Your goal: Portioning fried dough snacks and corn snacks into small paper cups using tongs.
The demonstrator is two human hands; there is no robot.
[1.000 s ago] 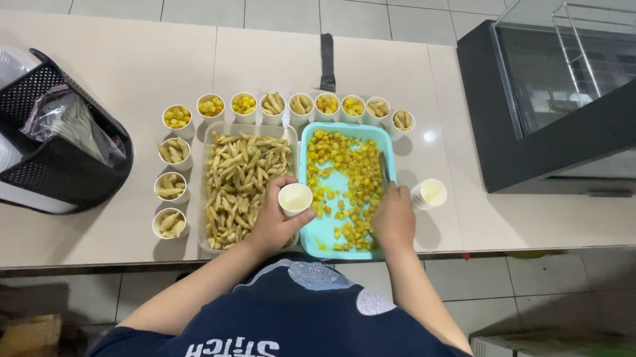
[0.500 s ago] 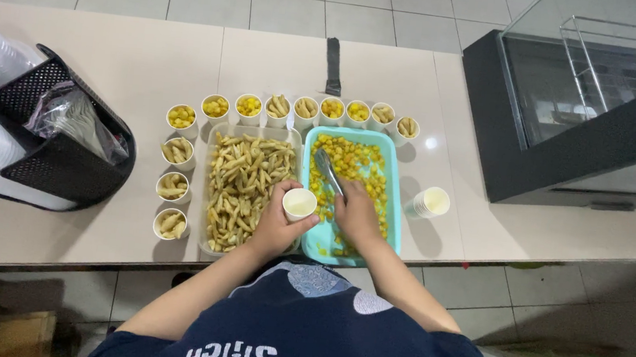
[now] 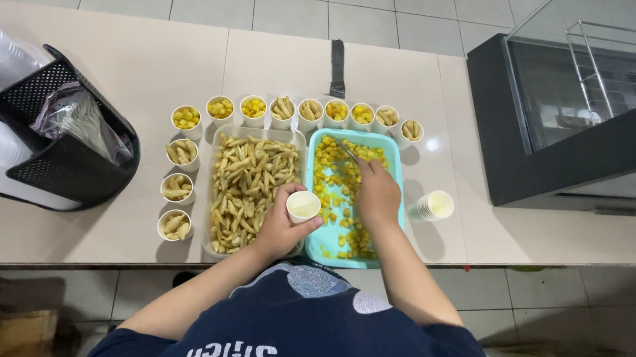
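While the left hand (image 3: 279, 229) kept an empty white cup (image 3: 303, 205) upright between the 2 trays, the right hand (image 3: 377, 196) had changed its work: 1 second before, it lay flat and empty on the near right part of the teal tray (image 3: 397, 157); half a second before, it had metal tongs (image 3: 349, 155) in it; now it had pushed farther in, the tongs' tips down among the yellow pieces (image 3: 332, 174) at the tray's far left; in my judgement the shift ran from steadying the tray to picking up pieces for the cup.

The left fingers were curled round the cup's wall, thumb on the near side, closed just enough to grip it; the right fingers were closed on the tongs' handle, though how hard they squeezed I could not tell.

The cup was small, white paper, its inside bare; it sat just above the gap between the clear tray (image 3: 220, 145) of pale strips (image 3: 246, 187) on the left and the teal tray on the right; the yellow pieces were thinly scattered, with teal bottom showing between them.

Filled cups (image 3: 337, 113) stood in a row along the far side; more ran down the left; a stack of empties (image 3: 435, 207) stood right of the teal tray.
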